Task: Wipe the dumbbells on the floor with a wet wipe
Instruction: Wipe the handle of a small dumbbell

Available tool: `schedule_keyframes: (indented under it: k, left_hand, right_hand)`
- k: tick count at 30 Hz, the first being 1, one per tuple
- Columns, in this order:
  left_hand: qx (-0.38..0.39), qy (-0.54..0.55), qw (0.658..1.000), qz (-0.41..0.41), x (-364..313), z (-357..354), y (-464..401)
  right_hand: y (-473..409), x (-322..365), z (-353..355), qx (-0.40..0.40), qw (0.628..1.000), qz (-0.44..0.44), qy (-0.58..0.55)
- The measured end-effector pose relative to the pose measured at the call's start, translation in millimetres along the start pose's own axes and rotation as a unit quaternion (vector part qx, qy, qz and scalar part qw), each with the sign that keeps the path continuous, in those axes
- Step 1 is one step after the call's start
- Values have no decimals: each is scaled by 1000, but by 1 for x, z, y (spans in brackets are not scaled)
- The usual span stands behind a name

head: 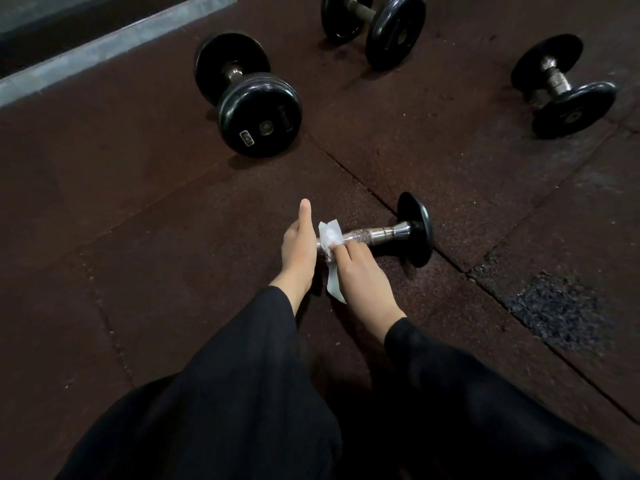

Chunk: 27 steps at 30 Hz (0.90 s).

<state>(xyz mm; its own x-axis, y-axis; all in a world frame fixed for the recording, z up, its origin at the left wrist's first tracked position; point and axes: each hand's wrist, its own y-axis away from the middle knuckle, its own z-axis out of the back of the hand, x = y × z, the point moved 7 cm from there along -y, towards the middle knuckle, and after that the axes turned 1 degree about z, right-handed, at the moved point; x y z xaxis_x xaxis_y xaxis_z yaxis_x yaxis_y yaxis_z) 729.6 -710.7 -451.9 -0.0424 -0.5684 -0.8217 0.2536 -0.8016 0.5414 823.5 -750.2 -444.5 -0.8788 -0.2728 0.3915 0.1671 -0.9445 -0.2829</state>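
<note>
**Kid:** Dumbbell number one, the small dumbbell (381,235), where is it?

**Helper:** It lies on the floor (138,220), right in front of the person. One black end shows on the right. The other end is hidden behind the left hand (299,247).

**Kid:** What are the hands doing?

**Helper:** The left hand is curled around the near end of the shiny bar, thumb sticking up, and keeps it steady. The right hand (360,271) pinches the wet wipe (330,240) with bent fingers and presses it on the bar. A tail of the wipe hangs down between the hands.

**Kid:** So which step is this?

**Helper:** I think it is the wiping of the bar, close to the left end. The rough middle part and the black end look not yet rubbed, but I can't be sure.

**Kid:** What comes next?

**Helper:** Probably slide the wipe along the bar to the right, then rub the black end. Farther away three bigger ones wait: the left dumbbell (247,95), the middle dumbbell (374,27) and the right dumbbell (562,86).
</note>
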Motion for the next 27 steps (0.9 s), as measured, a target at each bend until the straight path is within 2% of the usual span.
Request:
schedule_keyframes:
  k: [5,10,19,27]
  left_hand:
    - [6,62,998,-3,3,-5,8]
    - [-19,40,999,-31,1,-5,7]
    - [-24,-5,999,-24,4,-4,4]
    - [-19,-7,1000,-21,2,-3,7]
  right_hand:
    - [-9,7,5,-8,1000,25,10]
    - [-12,6,9,-8,998,46,31]
    - [-11,-20,27,-58,996,-29,56]
    - [-13,6,10,15,998,47,34]
